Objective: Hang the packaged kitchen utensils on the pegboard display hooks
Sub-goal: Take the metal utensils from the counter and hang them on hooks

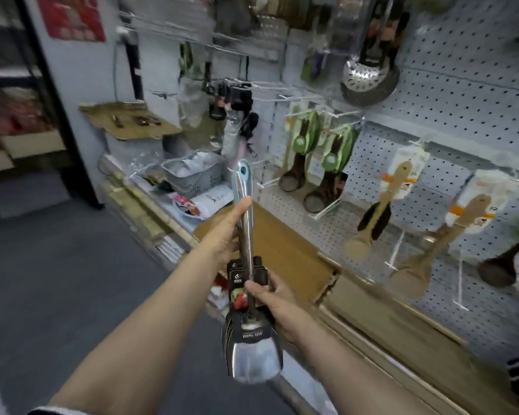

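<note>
Right hand (270,298) grips the spatula (247,295) low on its shaft, fingers closed around the dark label card (237,277) that wraps the metal. Left hand (226,232) is closed on the same shaft higher up, thumb lying along the handle. The spatula stands almost upright between the two hands: its shiny blade points down, toward 6 o'clock, and the handle end with the hanging hole (244,170) points up, toward 12 o'clock. More dark blades seem stacked behind the front one, but I cannot tell how many.

Beyond the hands, at 3 o'clock, a cardboard box (285,244) lies on the low shelf. Above it the pegboard (450,94) fills the right side. Wooden spoons (372,217) in packs hang from hooks (268,182) at 2 o'clock, and ladles with green cards (306,136) hang nearer 1 o'clock. The handle end is near the pegboard but touches no hook. At 11 o'clock a grey basket (192,173) sits on the shelf. A steel skimmer (369,73) hangs high at 1 o'clock.
</note>
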Available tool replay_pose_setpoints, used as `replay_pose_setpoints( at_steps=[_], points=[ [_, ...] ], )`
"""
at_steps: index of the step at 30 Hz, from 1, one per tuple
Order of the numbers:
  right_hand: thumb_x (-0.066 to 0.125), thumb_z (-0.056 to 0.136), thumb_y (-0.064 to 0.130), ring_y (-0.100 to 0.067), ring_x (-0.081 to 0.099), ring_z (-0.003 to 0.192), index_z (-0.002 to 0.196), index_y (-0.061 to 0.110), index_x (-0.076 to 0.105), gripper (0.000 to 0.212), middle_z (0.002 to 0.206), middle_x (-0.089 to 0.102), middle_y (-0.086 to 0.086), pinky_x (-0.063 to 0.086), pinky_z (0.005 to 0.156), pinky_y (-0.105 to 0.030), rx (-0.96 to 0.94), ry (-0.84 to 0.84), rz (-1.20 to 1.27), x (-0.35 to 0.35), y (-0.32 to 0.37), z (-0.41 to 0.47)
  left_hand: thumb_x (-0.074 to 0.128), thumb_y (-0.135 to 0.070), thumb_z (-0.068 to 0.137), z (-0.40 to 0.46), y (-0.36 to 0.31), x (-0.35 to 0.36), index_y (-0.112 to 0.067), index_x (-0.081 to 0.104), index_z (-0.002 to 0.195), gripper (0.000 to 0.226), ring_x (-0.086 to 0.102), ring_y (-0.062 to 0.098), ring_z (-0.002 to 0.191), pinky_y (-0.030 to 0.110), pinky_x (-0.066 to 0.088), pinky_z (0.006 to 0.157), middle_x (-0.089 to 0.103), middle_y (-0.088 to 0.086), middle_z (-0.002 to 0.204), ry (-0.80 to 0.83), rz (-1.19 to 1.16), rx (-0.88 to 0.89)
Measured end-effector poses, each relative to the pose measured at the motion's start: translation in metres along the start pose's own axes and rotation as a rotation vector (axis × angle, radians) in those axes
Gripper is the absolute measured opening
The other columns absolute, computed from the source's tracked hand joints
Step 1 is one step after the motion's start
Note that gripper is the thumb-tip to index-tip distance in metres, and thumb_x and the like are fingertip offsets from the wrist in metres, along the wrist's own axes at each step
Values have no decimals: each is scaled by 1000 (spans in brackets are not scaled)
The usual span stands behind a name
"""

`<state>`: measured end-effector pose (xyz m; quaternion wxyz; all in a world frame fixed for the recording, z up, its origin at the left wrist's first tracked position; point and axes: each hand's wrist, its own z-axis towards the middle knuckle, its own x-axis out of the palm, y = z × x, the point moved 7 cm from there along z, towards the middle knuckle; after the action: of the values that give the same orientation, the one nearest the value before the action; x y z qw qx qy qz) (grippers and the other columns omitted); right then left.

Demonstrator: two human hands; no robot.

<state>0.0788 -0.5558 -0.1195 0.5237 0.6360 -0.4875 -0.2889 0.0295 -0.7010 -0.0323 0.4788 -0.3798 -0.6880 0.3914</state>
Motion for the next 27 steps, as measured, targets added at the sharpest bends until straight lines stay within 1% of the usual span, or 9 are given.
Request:
replay_pose_setpoints(
  at_steps=[3, 7, 9, 12, 15, 17, 21, 25, 27],
  points=[
    [75, 89, 10, -27, 71, 82, 126, 14, 60, 41, 96, 76, -12, 60, 78, -38, 13, 69, 2, 76, 5, 39, 75, -58, 77, 18, -34, -76, -17, 67, 93, 45, 64, 18, 79, 32, 50, 70, 71, -2, 78, -67, -4, 25],
    [74, 89, 9, -23, 72, 76, 117, 14, 65, 31, 96, 76, -12, 62, 71, -34, 17, 147, 31, 158, 7, 84, 82, -76, 49, 35, -72, -164, -14, 66, 120, 96, 67, 24, 100, 39, 53, 80, 72, 8, 110, -108, 17, 28],
    [80, 83, 13, -25, 72, 77, 120, 11, 65, 40, 99, 76, -15, 61, 73, -37, 22, 166, 28, 195, 6, 105, 78, -74, 53, 41, -90, -201, -15, 66, 119, 90, 66, 24, 98, 41, 55, 86, 71, 8, 109, -123, 23, 44],
    [89, 70, 27, -33, 72, 88, 121, 11, 66, 58, 107, 75, -20, 59, 88, -49, 35, 197, 2, 243, 6, 134, 76, -64, 69, 55, -112, -251, -15, 67, 120, 72, 64, 24, 110, 46, 51, 102, 72, 4, 109, -168, -14, 65],
    [91, 71, 29, -36, 69, 93, 120, 12, 67, 57, 109, 74, -23, 55, 93, -57, 45, 223, -3, 281, 7, 167, 71, -59, 79, 73, -126, -293, -13, 62, 130, 69, 63, 21, 111, 39, 50, 98, 72, -1, 108, -162, -39, 66],
    [86, 78, 23, -36, 69, 90, 122, 10, 66, 50, 108, 73, -26, 57, 89, -55, 51, 244, -1, 304, 8, 194, 75, -57, 73, 87, -132, -324, -11, 59, 134, 78, 65, 20, 112, 35, 52, 92, 72, 0, 114, -178, -51, 69],
    [73, 90, 10, -29, 71, 68, 118, 8, 64, 30, 89, 72, -22, 61, 62, -37, 92, 301, 19, 355, 9, 250, 78, -45, 72, 127, -143, -384, -4, 61, 129, 73, 68, 22, 109, 40, 48, 107, 74, 5, 111, -205, -37, 64],
    [71, 91, 9, -28, 71, 68, 120, 8, 63, 30, 92, 72, -23, 61, 59, -35, 118, 339, 29, 411, 11, 329, 80, -42, 71, 189, -170, -448, -3, 66, 123, 66, 70, 23, 101, 41, 48, 105, 76, 10, 111, -235, -8, 50],
    [74, 88, 11, -28, 71, 72, 121, 8, 62, 35, 94, 74, -21, 60, 61, -35, 121, 346, 36, 441, 16, 376, 79, -43, 74, 224, -193, -481, -5, 67, 120, 61, 66, 26, 100, 39, 52, 96, 74, 13, 114, -268, 19, 33]
  ],
)
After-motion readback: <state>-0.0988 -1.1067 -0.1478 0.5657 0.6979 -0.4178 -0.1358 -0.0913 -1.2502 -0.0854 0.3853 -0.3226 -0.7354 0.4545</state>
